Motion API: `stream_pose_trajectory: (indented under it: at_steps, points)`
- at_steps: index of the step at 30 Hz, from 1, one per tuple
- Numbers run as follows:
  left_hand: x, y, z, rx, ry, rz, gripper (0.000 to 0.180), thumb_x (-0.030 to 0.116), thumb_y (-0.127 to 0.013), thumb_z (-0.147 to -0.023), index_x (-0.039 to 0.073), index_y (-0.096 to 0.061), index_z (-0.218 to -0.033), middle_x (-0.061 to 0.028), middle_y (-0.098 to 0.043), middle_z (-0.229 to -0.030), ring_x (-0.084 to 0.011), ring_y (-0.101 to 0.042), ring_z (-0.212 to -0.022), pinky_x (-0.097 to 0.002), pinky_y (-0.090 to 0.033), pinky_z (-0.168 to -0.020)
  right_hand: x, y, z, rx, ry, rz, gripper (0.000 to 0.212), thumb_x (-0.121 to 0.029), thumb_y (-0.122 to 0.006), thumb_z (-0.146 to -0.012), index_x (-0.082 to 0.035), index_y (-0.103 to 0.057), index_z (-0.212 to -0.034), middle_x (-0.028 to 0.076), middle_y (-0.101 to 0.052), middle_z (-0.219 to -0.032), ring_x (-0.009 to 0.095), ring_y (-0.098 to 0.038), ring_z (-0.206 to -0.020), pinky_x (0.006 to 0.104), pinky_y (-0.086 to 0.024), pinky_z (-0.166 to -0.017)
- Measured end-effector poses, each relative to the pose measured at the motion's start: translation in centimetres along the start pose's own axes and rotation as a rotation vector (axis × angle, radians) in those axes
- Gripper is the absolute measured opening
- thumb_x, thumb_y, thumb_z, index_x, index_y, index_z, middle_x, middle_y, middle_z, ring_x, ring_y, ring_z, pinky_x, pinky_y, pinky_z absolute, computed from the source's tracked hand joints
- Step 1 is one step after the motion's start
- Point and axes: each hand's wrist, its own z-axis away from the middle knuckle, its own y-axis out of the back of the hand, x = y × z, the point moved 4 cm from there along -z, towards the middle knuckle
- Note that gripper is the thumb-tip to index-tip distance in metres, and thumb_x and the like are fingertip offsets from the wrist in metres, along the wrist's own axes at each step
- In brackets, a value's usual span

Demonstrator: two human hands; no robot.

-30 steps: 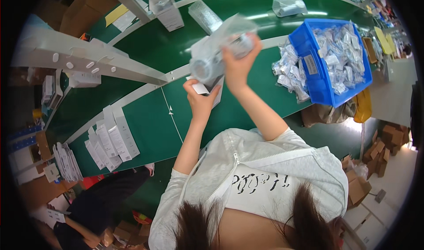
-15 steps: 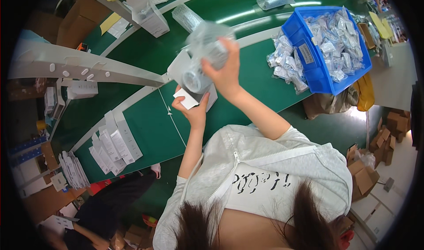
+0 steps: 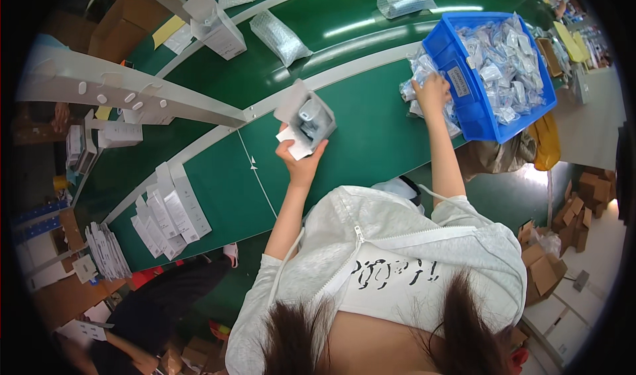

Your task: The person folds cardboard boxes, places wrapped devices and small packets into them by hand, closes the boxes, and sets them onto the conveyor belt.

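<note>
- Green tabletop (image 3: 368,123) stretches between white box (image 3: 324,113) and pile of small bags (image 3: 421,63), its near edge along the person's front.
- A blue bin (image 3: 473,115) walls the pile's right side.
- The pile, right of the box, runs far to near; the right hand (image 3: 434,91) is nearer, its grip among bags, hold unclear.
- Mouth up, the box sits grasped in the left hand's (image 3: 301,165) grip.

A person's left grip (image 3: 302,161) holds an open white box (image 3: 324,124), a clear-wrapped item (image 3: 309,112) inside, over a green desk (image 3: 371,116), while the right grip (image 3: 432,91) rests on bagged parts (image 3: 424,61) heaped beside a blue bin (image 3: 476,115) loaded with more. White cartons (image 3: 177,211) lie overlapped at left; two bubble-wrapped packs (image 3: 279,38) sit on a green shelf (image 3: 344,34) beyond. A co-worker (image 3: 149,315) in dark clothes appears at lower left.
</note>
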Motion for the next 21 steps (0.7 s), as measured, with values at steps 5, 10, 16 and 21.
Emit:
stream_pose_trajectory:
  at_steps: [5, 10, 16, 21]
  points:
    - [0.4, 0.0, -1.2, -0.091, -0.003, -0.004, 0.063, 0.014, -0.076, -0.062, 0.008, -0.032, -0.106, -0.0233, -0.029, -0.129, -0.0354, -0.042, -0.111, -0.0344, -0.038, -0.087, 2.7, -2.8, -0.2, -0.091, 0.089, 0.037, 0.037, -0.025, -0.058, -0.075, -0.002, -0.051, -0.103, 0.017, -0.049, -0.109, 0.032, -0.042, -0.104, 0.05, -0.035, -0.082]
    - [4.4, 0.8, -4.2, -0.218, -0.052, -0.209, 0.041, 0.012, -0.073, -0.064, 0.005, -0.047, -0.095, -0.0192, -0.035, -0.126, -0.0316, -0.047, -0.104, -0.0314, -0.04, -0.082, 2.5, -3.2, 0.8, 0.124, 0.253, -0.254, 0.021, -0.017, -0.057, -0.077, -0.003, -0.051, -0.091, 0.015, -0.048, -0.115, 0.03, -0.043, -0.105, 0.0426, -0.036, -0.085]
    - [4.6, 2.0, -5.4, -0.248, 0.184, -0.274, 0.012, 0.006, -0.067, -0.065, 0.0, -0.059, -0.071, -0.012, -0.05, -0.111, -0.0236, -0.053, -0.082, -0.0272, -0.043, -0.067, -5.3, 5.1, 3.0, -0.184, 0.03, -1.764, 0.008, -0.007, -0.054, -0.079, -0.005, -0.046, -0.077, 0.013, -0.043, -0.124, 0.026, -0.046, -0.104, 0.0324, -0.04, -0.085]
    - [3.5, 2.4, -6.9, -0.235, 0.397, -0.233, 0.01, 0.004, -0.065, -0.065, -0.003, -0.059, -0.068, -0.0081, -0.058, -0.095, -0.0192, -0.052, -0.066, -0.0262, -0.041, -0.058, -14.3, 12.6, 7.9, -0.151, 0.47, -1.877, 0.024, 0.008, -0.061, -0.064, -0.006, -0.043, -0.074, 0.008, -0.049, -0.099, 0.02, -0.048, -0.091, 0.0285, -0.042, -0.078]
